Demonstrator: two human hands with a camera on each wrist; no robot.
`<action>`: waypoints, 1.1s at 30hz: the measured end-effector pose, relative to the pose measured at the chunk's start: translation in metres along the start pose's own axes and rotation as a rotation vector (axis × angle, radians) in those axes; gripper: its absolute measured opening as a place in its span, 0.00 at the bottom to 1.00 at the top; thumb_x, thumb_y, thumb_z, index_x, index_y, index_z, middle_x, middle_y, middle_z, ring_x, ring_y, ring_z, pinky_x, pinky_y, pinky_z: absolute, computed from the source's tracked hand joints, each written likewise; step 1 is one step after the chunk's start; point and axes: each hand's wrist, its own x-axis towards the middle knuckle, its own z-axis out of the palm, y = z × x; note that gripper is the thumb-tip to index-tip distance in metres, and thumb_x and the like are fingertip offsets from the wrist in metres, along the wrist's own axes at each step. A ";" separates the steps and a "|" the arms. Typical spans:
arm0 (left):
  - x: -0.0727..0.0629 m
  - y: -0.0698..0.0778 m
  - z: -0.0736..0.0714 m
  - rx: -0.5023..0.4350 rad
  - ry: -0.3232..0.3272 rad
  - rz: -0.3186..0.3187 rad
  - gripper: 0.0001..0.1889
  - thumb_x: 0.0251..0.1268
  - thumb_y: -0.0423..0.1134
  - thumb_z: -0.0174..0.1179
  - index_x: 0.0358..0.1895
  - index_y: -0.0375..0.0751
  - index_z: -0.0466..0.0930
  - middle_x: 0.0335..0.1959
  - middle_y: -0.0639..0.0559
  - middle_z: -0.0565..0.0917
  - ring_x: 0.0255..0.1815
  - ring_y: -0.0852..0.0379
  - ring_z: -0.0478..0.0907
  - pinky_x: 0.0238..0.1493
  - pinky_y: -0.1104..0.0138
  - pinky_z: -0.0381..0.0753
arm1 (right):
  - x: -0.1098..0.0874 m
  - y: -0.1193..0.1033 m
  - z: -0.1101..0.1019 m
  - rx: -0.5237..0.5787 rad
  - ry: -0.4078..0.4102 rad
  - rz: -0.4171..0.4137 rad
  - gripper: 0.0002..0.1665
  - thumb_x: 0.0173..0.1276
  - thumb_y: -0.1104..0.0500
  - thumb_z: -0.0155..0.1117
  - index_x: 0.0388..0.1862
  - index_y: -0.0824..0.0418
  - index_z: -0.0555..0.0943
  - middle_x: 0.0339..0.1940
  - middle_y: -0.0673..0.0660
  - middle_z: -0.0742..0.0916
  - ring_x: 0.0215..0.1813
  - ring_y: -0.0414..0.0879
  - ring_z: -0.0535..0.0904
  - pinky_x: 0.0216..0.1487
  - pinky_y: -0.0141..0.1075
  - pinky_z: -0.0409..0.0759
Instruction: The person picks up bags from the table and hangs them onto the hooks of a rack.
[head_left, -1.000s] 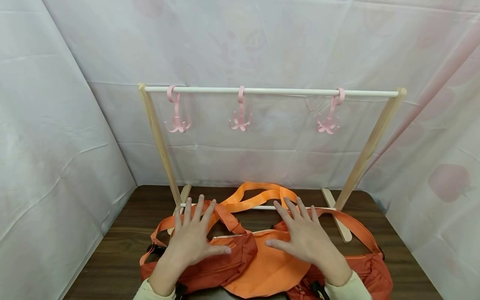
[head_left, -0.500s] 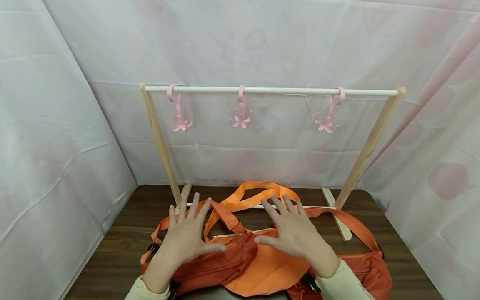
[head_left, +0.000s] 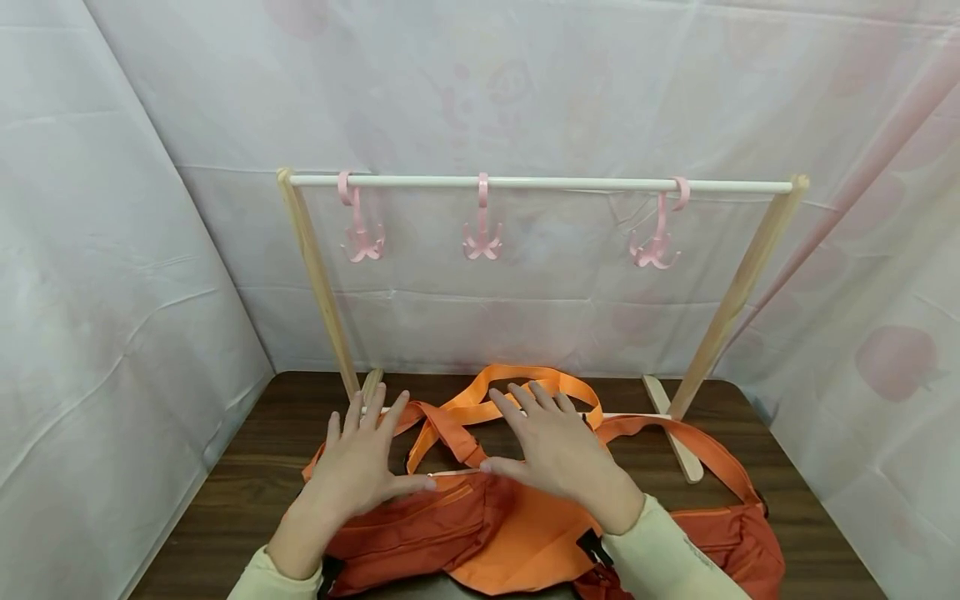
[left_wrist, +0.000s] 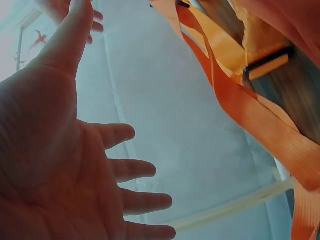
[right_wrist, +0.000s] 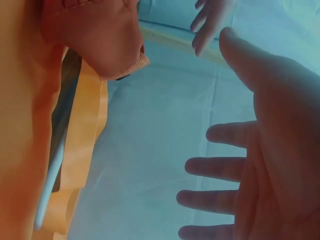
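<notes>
My left hand [head_left: 352, 471] is held palm down above a rust-coloured waist bag [head_left: 420, 533], fingers spread and holding nothing. To its right, my right hand [head_left: 558, 454] hovers with straight, spread fingers over a bright orange bag [head_left: 525, 546]. Another rust bag [head_left: 738, 542] lies at the right, partly hidden by the right sleeve. In the left wrist view, an orange strap [left_wrist: 250, 117] runs apart from the open left palm [left_wrist: 60, 165]. The right wrist view has the right palm [right_wrist: 272, 150] apart from the bags, whose yellow-orange strap [right_wrist: 82, 130] hangs at left.
Behind the bags stands a wooden-legged rack with a white top bar [head_left: 570, 182]. Three pink claw hooks hang on it: a left hook [head_left: 363, 237], a middle hook [head_left: 482, 237] and a right hook [head_left: 654, 242]. Pale cloth [head_left: 480, 333] surrounds the brown table [head_left: 225, 517].
Both hands have drifted left, the right one farther, so the gap between them has narrowed. The pink hooks have swung slightly. The bags lie where they were.
</notes>
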 end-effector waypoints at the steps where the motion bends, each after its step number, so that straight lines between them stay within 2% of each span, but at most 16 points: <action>1: 0.000 -0.002 -0.001 0.003 0.009 0.003 0.71 0.41 0.92 0.54 0.88 0.51 0.52 0.88 0.36 0.44 0.84 0.25 0.41 0.71 0.23 0.47 | 0.003 -0.001 0.000 -0.013 0.005 -0.006 0.61 0.68 0.14 0.47 0.89 0.46 0.57 0.83 0.57 0.69 0.82 0.61 0.63 0.75 0.63 0.66; 4: 0.002 -0.011 -0.003 0.018 0.042 0.016 0.70 0.44 0.92 0.53 0.87 0.49 0.55 0.87 0.38 0.47 0.83 0.25 0.49 0.70 0.23 0.53 | 0.011 -0.005 0.000 -0.026 0.010 -0.018 0.60 0.69 0.15 0.48 0.88 0.49 0.59 0.82 0.56 0.71 0.80 0.59 0.67 0.73 0.61 0.70; 6: 0.003 -0.017 -0.004 0.022 0.054 0.021 0.69 0.46 0.91 0.52 0.86 0.47 0.56 0.87 0.38 0.50 0.82 0.25 0.53 0.68 0.23 0.57 | 0.016 -0.007 0.001 -0.012 0.011 -0.029 0.58 0.70 0.18 0.52 0.87 0.51 0.61 0.81 0.56 0.72 0.79 0.58 0.69 0.72 0.60 0.71; 10: 0.005 -0.030 -0.006 0.023 0.049 0.013 0.67 0.51 0.89 0.53 0.85 0.42 0.58 0.83 0.33 0.59 0.79 0.24 0.59 0.66 0.24 0.62 | 0.026 -0.009 0.005 0.026 0.010 -0.054 0.54 0.73 0.24 0.59 0.85 0.55 0.64 0.78 0.58 0.75 0.76 0.58 0.73 0.71 0.59 0.73; 15: 0.007 -0.047 -0.004 0.011 0.013 -0.007 0.63 0.56 0.86 0.56 0.83 0.38 0.61 0.79 0.29 0.65 0.76 0.22 0.63 0.64 0.26 0.66 | 0.036 -0.013 0.011 0.058 0.006 -0.060 0.51 0.74 0.27 0.62 0.83 0.57 0.67 0.74 0.60 0.79 0.70 0.59 0.78 0.65 0.57 0.78; 20: 0.012 -0.061 -0.002 0.000 0.006 0.000 0.56 0.63 0.77 0.62 0.81 0.36 0.66 0.75 0.30 0.70 0.73 0.24 0.68 0.62 0.29 0.71 | 0.046 -0.018 0.013 0.083 0.003 -0.070 0.48 0.75 0.29 0.62 0.80 0.59 0.70 0.71 0.60 0.81 0.66 0.57 0.82 0.60 0.52 0.83; 27: 0.024 -0.077 0.003 0.021 -0.064 -0.027 0.52 0.65 0.69 0.68 0.78 0.32 0.67 0.69 0.30 0.75 0.65 0.27 0.76 0.57 0.35 0.78 | 0.066 -0.030 0.015 0.087 -0.052 -0.059 0.48 0.76 0.29 0.61 0.80 0.59 0.70 0.69 0.59 0.82 0.64 0.55 0.82 0.61 0.50 0.82; 33: 0.035 -0.086 0.013 0.023 -0.127 -0.054 0.48 0.65 0.65 0.71 0.75 0.30 0.70 0.63 0.33 0.79 0.58 0.32 0.79 0.51 0.40 0.82 | 0.082 -0.037 0.022 0.086 -0.115 -0.036 0.49 0.75 0.27 0.59 0.80 0.58 0.70 0.71 0.59 0.81 0.64 0.54 0.83 0.61 0.49 0.83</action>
